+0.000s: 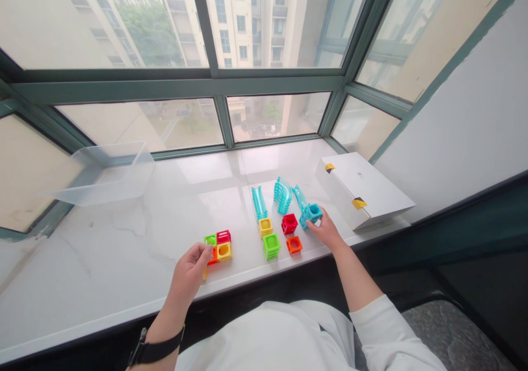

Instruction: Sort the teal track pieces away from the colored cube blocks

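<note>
My right hand (pixel 326 230) has its thumb and fingers around a turquoise cube block (pixel 312 214) at the right of the loose pieces. Behind that cube lies a turquoise chute piece (pixel 300 195). My left hand (pixel 192 266) is closed in a pinch at the left edge of a group of blocks: a green block (pixel 210 239), a red block (pixel 223 237), an orange block (pixel 213 256) and a yellow block (pixel 225 251). Its fingers partly cover the orange one, and what they pinch is hidden. Another yellow bit (pixel 205 273) peeks out below.
Between the hands sit a yellow cube (pixel 265 227), a green cube (pixel 271 246), a red cube (pixel 289 223) and an orange cube (pixel 294 244). Behind them are a straight chute (pixel 259 203) and a curved chute (pixel 282 196). A clear bin (pixel 103 189) and white box (pixel 367 187) flank the sill.
</note>
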Tool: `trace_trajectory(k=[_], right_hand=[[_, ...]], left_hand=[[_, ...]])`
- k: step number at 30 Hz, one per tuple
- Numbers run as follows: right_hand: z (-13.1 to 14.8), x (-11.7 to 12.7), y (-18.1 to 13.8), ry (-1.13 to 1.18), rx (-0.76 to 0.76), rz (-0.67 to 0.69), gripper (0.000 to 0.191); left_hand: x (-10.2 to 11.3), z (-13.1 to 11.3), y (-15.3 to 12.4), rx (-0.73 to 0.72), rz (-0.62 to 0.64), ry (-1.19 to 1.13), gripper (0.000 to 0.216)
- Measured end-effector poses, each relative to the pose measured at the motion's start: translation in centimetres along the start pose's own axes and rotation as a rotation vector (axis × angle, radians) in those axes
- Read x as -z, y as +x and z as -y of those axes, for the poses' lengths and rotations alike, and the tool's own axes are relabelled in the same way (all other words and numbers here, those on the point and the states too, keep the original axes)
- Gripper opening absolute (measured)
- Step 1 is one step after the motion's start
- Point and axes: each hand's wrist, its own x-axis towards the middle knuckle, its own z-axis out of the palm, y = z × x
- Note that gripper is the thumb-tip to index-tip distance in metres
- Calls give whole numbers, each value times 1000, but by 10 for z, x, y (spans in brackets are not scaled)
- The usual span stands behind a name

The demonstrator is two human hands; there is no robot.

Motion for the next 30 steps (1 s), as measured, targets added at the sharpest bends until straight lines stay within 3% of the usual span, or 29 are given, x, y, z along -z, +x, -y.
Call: trace_trajectory(k=[21,26,30], right_hand=[[-7,-8,-3,19,-56,-27,51],[-5,-10,-5,22,-62,-55,51],[-3,-12,-5,83,-126,-49,52]], left_hand=[[6,30,20,57,-74,24,46],[6,46,36,49,-113,210,43],[3,66,50,-111,-196,392,37]])
